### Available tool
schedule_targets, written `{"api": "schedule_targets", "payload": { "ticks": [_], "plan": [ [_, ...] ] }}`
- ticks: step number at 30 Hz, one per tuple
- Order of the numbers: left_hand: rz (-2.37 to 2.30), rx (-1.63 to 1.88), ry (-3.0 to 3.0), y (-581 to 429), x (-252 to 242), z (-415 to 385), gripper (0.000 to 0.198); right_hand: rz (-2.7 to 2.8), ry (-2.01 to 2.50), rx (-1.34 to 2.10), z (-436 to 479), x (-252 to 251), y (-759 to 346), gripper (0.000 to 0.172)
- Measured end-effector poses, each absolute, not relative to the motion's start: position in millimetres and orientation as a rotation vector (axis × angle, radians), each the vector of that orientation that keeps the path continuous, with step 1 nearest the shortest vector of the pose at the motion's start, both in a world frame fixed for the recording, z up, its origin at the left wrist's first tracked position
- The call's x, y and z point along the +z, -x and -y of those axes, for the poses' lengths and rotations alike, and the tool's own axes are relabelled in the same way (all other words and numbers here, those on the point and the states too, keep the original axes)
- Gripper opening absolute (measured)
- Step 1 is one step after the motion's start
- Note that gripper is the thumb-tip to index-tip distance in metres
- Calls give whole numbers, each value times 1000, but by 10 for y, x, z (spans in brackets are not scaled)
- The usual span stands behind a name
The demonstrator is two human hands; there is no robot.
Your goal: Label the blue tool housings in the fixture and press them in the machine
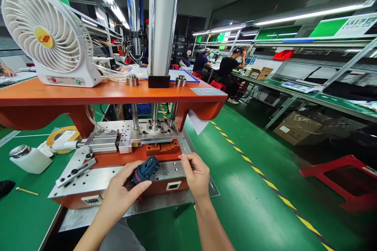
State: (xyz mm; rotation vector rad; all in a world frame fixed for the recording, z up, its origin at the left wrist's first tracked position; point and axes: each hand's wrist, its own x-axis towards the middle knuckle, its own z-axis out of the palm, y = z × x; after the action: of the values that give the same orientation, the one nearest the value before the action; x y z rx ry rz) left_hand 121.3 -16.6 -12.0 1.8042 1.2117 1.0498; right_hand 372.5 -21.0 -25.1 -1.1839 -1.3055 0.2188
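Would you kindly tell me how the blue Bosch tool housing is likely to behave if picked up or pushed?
The blue Bosch tool housing looks like moulded plastic, so probably stiff and fairly light. Its rounded body might roll if pushed across the steel plate. The left hand holds it with just fingers and thumb, suggesting modest weight.

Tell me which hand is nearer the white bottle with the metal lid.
Left. The left hand, gripping the blue Bosch tool housing, is to the right of the white bottle. The right hand is farther right, beyond that housing.
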Motion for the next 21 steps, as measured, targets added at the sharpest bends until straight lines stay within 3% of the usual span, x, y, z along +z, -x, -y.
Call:
{"api": "schedule_targets", "payload": {
  "ticks": [21],
  "plan": [
    [-1197, 1105, -1859, -1225, -123, 158, 43, 1268, 1187, 292, 214, -305, -3759, 26]
  ]
}}
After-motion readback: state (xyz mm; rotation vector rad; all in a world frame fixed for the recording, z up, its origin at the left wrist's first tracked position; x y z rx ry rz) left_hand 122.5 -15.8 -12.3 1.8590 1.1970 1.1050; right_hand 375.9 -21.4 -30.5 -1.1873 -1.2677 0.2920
